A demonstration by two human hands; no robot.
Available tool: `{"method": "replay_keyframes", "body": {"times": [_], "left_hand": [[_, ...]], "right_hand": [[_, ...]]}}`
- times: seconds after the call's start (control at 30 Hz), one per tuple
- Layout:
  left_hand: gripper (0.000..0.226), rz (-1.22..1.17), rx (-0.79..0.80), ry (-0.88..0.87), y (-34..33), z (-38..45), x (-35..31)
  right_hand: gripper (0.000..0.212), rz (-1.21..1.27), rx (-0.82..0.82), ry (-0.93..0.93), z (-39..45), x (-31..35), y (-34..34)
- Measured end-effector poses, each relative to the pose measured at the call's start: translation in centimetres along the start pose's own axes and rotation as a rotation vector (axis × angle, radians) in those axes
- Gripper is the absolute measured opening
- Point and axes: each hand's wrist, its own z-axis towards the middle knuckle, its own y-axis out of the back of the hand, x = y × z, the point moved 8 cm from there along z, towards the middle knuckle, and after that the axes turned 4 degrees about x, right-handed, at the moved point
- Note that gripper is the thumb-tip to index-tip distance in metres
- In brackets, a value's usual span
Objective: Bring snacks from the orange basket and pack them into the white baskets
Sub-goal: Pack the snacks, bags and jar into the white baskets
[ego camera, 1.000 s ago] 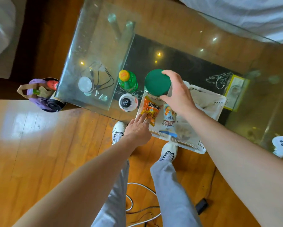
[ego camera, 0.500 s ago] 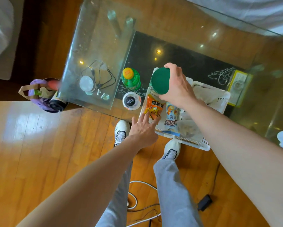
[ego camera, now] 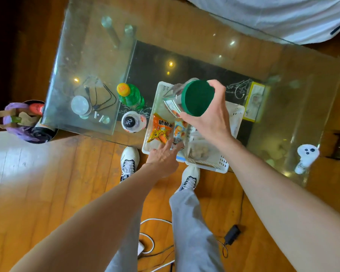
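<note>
Right hand (ego camera: 210, 116) curled round the green lid end of a clear jar (ego camera: 186, 99), jar tilted, base pointing away over the left white basket (ego camera: 159, 89); left hand (ego camera: 163, 157) spread, fingers straight, fingertips (ego camera: 172, 145) touching a blue snack packet (ego camera: 180, 130) near the front rim of that basket; orange snack bag (ego camera: 161, 131) lying flat in the same basket, just beside the blue packet. Second white basket (ego camera: 222, 165) touching the first on its right, holding a clear bag of brownish snacks (ego camera: 198, 152). Both baskets on the glass bench (ego camera: 82, 55), front edges overhanging the rim. Left of the baskets, a green bottle (ego camera: 131, 96) with a yellow cap and a black-capped bottle (ego camera: 132, 121), both upright; farther left, a round silver disc (ego camera: 80, 105) and black cables (ego camera: 102, 97). Beyond the bench corner, a bin (ego camera: 27, 122) stuffed with a purple bag. White shoes (ego camera: 129, 161), grey trousers and cords on the wooden floor (ego camera: 37, 183) below. Orange basket out of sight.
</note>
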Motion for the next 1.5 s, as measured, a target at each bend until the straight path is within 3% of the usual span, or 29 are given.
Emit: {"method": "replay_keyframes", "body": {"times": [0.1, 0.27, 0.37, 0.57, 0.7, 0.8, 0.87, 1.03, 1.3, 1.5], "left_hand": [[0.072, -0.053, -0.017, 0.048, 0.6, -0.8, -0.6], [0.065, -0.168, -0.142, 0.138, 2.9, -2.0, -2.5], [0.067, -0.205, -0.255, 0.172, 4.4, -2.2, -4.8], [0.075, -0.358, -0.450, 0.173, 6.1, -1.9, -9.1], [0.086, -0.446, -0.626, -0.058, 8.0, -3.2, -10.9], [0.099, -0.193, -0.611, -0.297, 8.4, -4.5, -12.9], [0.096, -0.100, -0.627, -0.347, 8.2, -5.4, -12.9], [0.084, -0.145, -0.753, -0.364, 8.4, -7.5, -12.1], [0.081, -0.331, -0.808, -0.265, 8.5, -9.9, -10.3], [0.081, -0.366, -0.778, -0.195, 8.2, -10.0, -8.0]], "right_hand": [[0.098, 0.087, -0.080, -0.112, -1.6, -1.3, 3.4], [0.083, 0.575, -0.296, -0.551, -5.6, -8.3, 8.0], [0.080, 0.518, -0.328, -0.550, -8.2, -10.9, 10.7], [0.071, 0.756, -0.283, -0.574, -10.6, -14.9, 13.3], [0.053, 0.762, -0.107, -0.534, -10.1, -15.3, 12.9], [0.061, 0.823, 0.011, -0.493, -9.5, -14.4, 11.3], [0.065, 0.867, 0.026, -0.479, -9.2, -13.7, 10.4], [0.059, 0.879, 0.084, -0.455, -8.3, -11.1, 8.5], [0.043, 0.853, 0.189, -0.439, -6.7, -8.0, 6.1], [0.056, 0.811, 0.190, -0.429, -5.9, -6.2, 4.9]]}}
